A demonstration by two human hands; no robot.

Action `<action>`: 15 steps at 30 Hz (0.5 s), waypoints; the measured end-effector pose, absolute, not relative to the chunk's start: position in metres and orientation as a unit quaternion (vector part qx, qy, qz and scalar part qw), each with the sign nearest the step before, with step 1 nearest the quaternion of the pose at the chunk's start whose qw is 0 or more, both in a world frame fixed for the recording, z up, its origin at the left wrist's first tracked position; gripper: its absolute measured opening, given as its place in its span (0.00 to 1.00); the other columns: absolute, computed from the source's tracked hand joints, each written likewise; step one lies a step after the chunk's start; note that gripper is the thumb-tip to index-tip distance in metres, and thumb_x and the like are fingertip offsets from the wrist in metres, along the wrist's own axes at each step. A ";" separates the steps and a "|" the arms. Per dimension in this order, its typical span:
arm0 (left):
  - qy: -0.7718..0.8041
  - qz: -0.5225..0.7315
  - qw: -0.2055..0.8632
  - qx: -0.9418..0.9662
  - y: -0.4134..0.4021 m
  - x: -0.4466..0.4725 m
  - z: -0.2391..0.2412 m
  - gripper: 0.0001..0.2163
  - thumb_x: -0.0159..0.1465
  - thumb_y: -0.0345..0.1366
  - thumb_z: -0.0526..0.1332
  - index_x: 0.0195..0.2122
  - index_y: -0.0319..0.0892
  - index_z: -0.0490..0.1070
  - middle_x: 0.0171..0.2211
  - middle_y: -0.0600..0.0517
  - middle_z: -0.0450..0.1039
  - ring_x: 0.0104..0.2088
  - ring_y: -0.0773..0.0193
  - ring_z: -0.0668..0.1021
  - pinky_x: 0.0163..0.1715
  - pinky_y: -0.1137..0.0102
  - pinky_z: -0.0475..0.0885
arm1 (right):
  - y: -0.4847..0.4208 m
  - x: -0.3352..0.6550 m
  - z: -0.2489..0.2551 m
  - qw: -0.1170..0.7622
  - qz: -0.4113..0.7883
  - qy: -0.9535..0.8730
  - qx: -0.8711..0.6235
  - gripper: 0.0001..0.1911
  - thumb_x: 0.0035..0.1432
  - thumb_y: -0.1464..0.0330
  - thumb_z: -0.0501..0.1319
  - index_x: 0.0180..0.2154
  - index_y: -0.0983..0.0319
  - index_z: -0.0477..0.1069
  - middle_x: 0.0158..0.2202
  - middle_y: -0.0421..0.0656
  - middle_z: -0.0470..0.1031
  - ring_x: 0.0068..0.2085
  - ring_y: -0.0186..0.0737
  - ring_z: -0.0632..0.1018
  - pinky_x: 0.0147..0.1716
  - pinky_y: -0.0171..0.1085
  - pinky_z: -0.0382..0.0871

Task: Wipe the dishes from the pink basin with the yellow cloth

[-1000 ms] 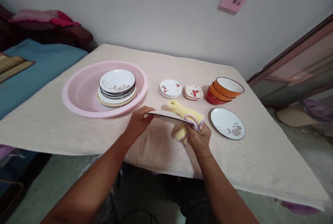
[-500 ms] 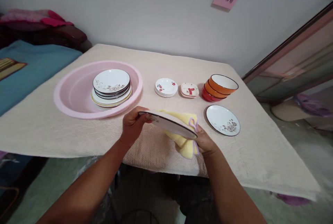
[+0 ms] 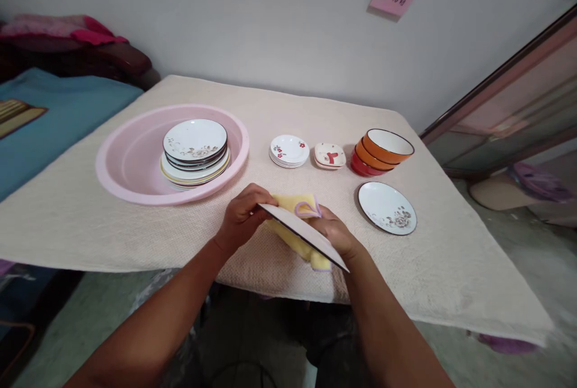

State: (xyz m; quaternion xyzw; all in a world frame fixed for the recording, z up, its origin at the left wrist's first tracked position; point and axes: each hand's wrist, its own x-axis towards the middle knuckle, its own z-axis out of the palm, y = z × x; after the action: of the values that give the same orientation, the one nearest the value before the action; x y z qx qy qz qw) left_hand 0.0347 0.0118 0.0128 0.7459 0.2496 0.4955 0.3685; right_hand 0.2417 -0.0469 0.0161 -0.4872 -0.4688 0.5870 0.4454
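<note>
My left hand (image 3: 246,215) is closed on the near left edge of a dark-rimmed white plate (image 3: 309,233), thumb and fingers pinching it. The plate is held above the front of the table, tilted almost edge-on, its right end lower. A yellow cloth (image 3: 293,242) with purple trim lies against the plate's far side and hangs below it. My right hand (image 3: 336,230) grips the cloth at the plate's right side; its fingertips are partly hidden by cloth and plate. Right of my hands, a flowered plate (image 3: 383,204) with a dark rim lies flat on the table.
A pink basin (image 3: 121,162) at left holds stacked plates (image 3: 193,138). Further back stand small flowered dishes (image 3: 288,150), squarish dishes (image 3: 329,155) and stacked orange and red bowls (image 3: 383,150). A cream cloth covers the table (image 3: 460,267); a wall rises behind.
The plate has tipped steeper, its right end dropping towards me. My left hand has shifted right, and my right hand with the cloth has moved left and up along the plate's far side.
</note>
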 end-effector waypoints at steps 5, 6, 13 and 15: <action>0.240 0.452 0.360 0.780 0.010 0.033 0.015 0.06 0.60 0.35 0.61 0.37 0.43 0.74 0.35 0.49 0.71 0.35 0.65 0.73 0.33 0.71 0.69 | -0.040 0.238 0.034 0.428 0.544 -0.550 -0.468 0.15 0.49 0.68 0.59 0.41 0.59 0.74 0.41 0.39 0.78 0.40 0.42 0.78 0.39 0.39 0.72; 0.242 0.448 0.356 0.784 0.010 0.033 0.015 0.06 0.60 0.35 0.61 0.37 0.43 0.74 0.35 0.49 0.71 0.36 0.65 0.73 0.33 0.71 0.69 | -0.040 0.238 0.037 0.425 0.536 -0.560 -0.467 0.15 0.50 0.67 0.59 0.42 0.59 0.74 0.42 0.40 0.78 0.42 0.43 0.77 0.42 0.40 0.71; 0.308 0.449 0.379 0.748 0.009 0.033 0.006 0.07 0.61 0.38 0.59 0.38 0.44 0.74 0.36 0.49 0.70 0.33 0.67 0.74 0.31 0.73 0.70 | -0.043 0.255 0.041 0.448 0.511 -0.547 -0.488 0.15 0.47 0.62 0.65 0.39 0.59 0.76 0.39 0.41 0.79 0.42 0.46 0.78 0.44 0.43 0.71; 0.325 0.450 0.390 0.735 0.009 0.035 0.004 0.07 0.61 0.39 0.59 0.37 0.43 0.74 0.34 0.51 0.69 0.30 0.68 0.73 0.29 0.73 0.70 | -0.046 0.259 0.035 0.457 0.527 -0.532 -0.481 0.17 0.47 0.61 0.65 0.40 0.60 0.76 0.38 0.42 0.79 0.40 0.47 0.78 0.40 0.42 0.72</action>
State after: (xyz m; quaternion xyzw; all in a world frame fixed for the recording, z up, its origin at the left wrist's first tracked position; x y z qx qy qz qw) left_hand 0.0345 0.0093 0.0041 0.7347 0.3254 0.4498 0.3899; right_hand 0.2592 -0.0459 0.0347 -0.4808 -0.5318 0.5266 0.4568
